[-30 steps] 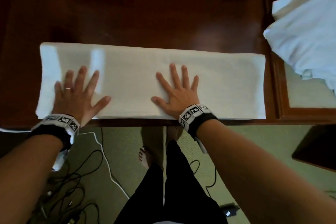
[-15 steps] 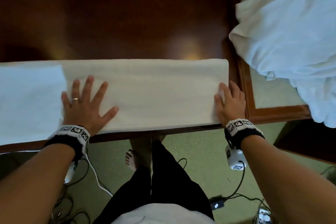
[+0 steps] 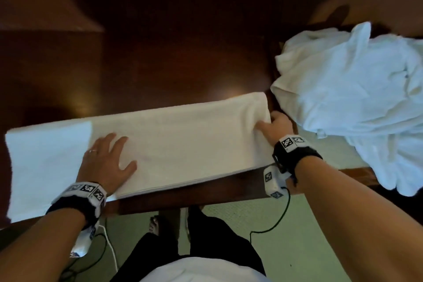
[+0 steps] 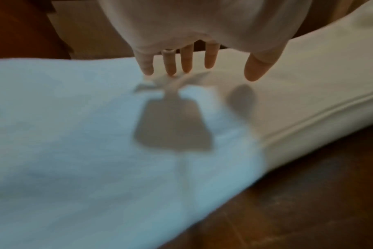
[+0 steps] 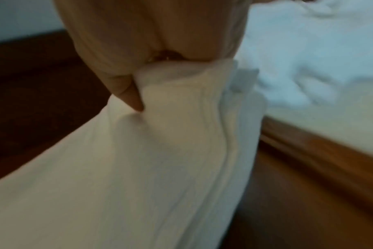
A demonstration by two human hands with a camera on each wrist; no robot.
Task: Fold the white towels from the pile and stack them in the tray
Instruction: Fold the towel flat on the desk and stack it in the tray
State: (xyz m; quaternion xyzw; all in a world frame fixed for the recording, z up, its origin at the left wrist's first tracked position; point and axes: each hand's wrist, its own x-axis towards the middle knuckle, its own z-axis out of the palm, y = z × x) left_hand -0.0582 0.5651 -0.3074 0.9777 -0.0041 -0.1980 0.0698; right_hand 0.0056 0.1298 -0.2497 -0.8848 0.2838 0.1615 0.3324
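Note:
A long white towel (image 3: 178, 142), folded lengthwise into a strip, lies along the near edge of the dark wooden table (image 3: 174, 48). My left hand (image 3: 107, 162) lies flat on it left of the middle, fingers spread (image 4: 186, 59). At the strip's right end my right hand (image 3: 272, 128) grips the towel (image 5: 160, 151), thumb on top and fingers tucked under, and the end is lifted and bunched. A crumpled pile of white towels (image 3: 352, 96) covers the wooden tray (image 3: 357, 174) at the right.
The table's far half is bare dark wood. The towel's left end (image 3: 43, 167) reaches the table's front edge. Below the table are green carpet, cables (image 3: 274, 224) and my legs. The tray's wooden rim (image 5: 322, 151) stands just right of my right hand.
My right hand slid from the towel's middle to its right end, then curled round it and lifted it. The left hand stayed flat on the towel. The view swung right.

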